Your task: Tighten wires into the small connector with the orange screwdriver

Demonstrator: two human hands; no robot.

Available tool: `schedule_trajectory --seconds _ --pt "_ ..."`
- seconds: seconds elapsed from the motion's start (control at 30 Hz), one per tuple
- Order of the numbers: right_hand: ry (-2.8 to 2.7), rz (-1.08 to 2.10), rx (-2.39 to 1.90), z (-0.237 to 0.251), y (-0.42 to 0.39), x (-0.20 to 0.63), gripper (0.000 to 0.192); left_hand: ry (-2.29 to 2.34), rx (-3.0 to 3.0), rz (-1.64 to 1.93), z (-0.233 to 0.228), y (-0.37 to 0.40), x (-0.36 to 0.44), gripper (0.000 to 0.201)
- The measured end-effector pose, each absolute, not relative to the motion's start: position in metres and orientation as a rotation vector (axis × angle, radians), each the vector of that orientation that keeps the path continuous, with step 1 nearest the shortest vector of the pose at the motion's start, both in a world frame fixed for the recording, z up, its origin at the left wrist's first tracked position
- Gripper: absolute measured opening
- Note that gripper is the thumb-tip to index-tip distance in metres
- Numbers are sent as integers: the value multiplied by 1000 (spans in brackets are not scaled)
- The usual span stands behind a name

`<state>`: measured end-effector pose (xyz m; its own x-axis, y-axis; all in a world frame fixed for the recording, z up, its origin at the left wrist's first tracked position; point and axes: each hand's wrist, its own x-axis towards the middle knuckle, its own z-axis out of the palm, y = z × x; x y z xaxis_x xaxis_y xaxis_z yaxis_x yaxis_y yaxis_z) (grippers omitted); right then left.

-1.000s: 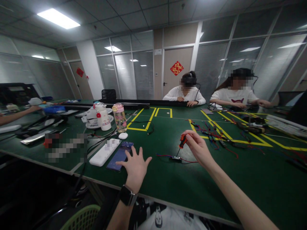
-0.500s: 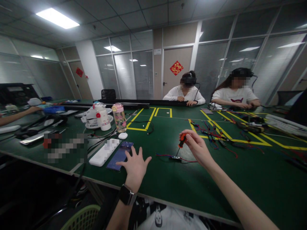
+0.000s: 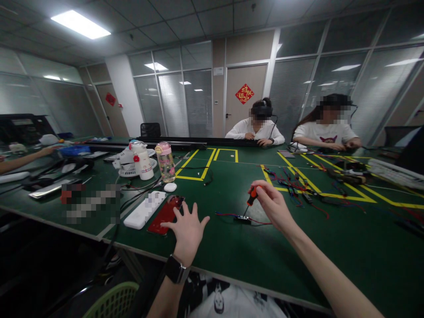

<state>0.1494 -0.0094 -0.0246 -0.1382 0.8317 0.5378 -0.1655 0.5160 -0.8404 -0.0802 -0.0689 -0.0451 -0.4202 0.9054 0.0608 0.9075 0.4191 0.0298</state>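
Note:
My right hand (image 3: 271,206) grips a small orange-handled screwdriver (image 3: 251,198), its tip down on a small black module (image 3: 242,219) with red and blue wires lying on the green table (image 3: 232,251). My left hand (image 3: 187,229), a black watch on its wrist, is spread open with its fingertips at the edge of a phone (image 3: 164,213) whose screen glows red. A white power strip (image 3: 144,210) lies just left of the phone.
Behind the phone stand a pink-capped bottle (image 3: 164,162), a white bottle (image 3: 143,161) and a small white fan. Loose wires and modules (image 3: 291,185) are scattered over yellow tape lines at the right. Two people sit across the table; another person's arm (image 3: 23,160) reaches in at far left.
The phone's screen has turned from blue to red. Both hands have stayed almost still.

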Motion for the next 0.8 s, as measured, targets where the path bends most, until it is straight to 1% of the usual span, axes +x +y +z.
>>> schedule_trajectory --seconds 0.17,0.47,0.67,0.8 --pt "-1473 979 -584 -23 -11 147 27 -2583 -1655 -102 -46 -70 -80 61" --pt "-1424 1012 -560 -23 -12 144 24 -2602 -1654 -110 -49 -68 -82 62" --pt "-1415 972 -623 -25 -12 146 24 -2646 -1673 -99 -49 -67 -84 64" --pt "-1377 935 -618 -27 -10 147 21 -2564 -1654 -120 -51 -69 -83 60"
